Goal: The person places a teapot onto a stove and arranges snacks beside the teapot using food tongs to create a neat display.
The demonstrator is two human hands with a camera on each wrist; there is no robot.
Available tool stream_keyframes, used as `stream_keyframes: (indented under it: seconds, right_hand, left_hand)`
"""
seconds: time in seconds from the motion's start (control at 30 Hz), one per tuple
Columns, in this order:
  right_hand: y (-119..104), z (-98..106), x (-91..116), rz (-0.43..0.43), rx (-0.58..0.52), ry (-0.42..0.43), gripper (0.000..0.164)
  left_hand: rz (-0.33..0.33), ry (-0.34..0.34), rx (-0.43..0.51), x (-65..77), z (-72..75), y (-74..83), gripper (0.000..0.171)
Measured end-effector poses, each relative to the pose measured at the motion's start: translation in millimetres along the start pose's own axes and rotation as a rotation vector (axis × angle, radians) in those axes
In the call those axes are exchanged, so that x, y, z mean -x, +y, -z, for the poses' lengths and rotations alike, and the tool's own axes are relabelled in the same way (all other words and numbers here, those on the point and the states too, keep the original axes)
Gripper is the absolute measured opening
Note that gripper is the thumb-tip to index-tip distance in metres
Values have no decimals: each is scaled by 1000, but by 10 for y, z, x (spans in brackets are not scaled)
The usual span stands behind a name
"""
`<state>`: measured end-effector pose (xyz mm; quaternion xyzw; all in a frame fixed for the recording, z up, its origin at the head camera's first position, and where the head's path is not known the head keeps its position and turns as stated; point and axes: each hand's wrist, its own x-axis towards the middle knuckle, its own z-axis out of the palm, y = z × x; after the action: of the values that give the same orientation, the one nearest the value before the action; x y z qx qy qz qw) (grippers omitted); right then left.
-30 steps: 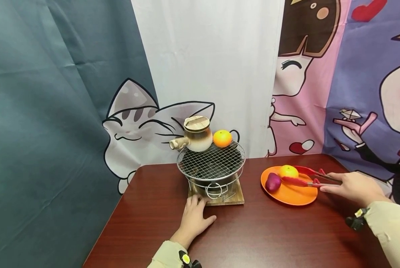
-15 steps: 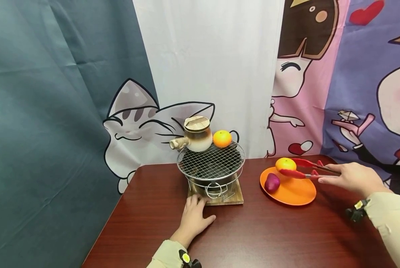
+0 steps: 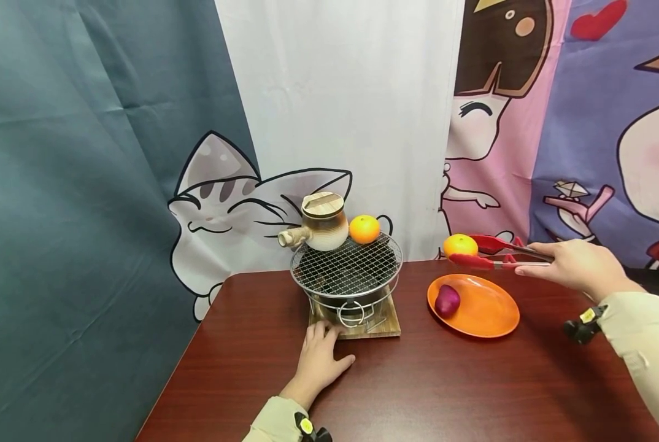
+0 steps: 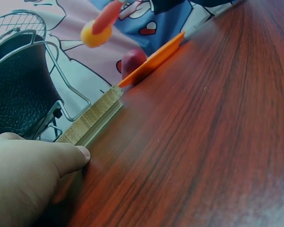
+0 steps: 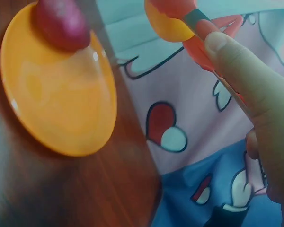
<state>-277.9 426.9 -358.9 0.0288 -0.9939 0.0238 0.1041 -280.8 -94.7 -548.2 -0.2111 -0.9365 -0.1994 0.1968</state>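
Observation:
My right hand (image 3: pixel 580 265) grips red-tipped tongs (image 3: pixel 486 263), thumb and fingers pinching the metal arms. Between the tips sits a mandarin (image 3: pixel 460 246), held in the air above the back of the orange plate (image 3: pixel 486 316). A purple, onion-like vegetable (image 3: pixel 448 301) lies at the plate's left side. My left hand (image 3: pixel 319 362) rests at the front edge of a wooden board (image 3: pixel 381 330); in the left wrist view its thumb (image 4: pixel 73 158) lies along the table beside the board, and most fingers are hidden.
On the board stands a small grill with a round wire rack (image 3: pixel 357 270). A clay teapot (image 3: pixel 326 227) with a wooden lid and side handle sits at the rack's back, next to another mandarin (image 3: pixel 365 229). A printed curtain (image 3: pixel 346 92) hangs behind the table (image 3: pixel 241 368).
The right hand has raised the tongs and the mandarin off the plate, moving up and slightly left. The left hand has stayed at the board.

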Motion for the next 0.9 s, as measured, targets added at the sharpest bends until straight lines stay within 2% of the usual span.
stream_keyframes:
  seconds: [0.2, 0.53, 0.9]
  right_hand:
    - [-154, 175, -90, 3, 3, 26, 97]
    - [-500, 389, -214, 89, 30, 138, 91]
    - [-862, 459, -299, 143, 35, 145, 89]
  left_hand:
    - [1, 3, 0, 11, 4, -3, 55]
    - [1, 6, 6, -6, -4, -8, 55]
    - [14, -10, 24, -5, 1, 3, 56]
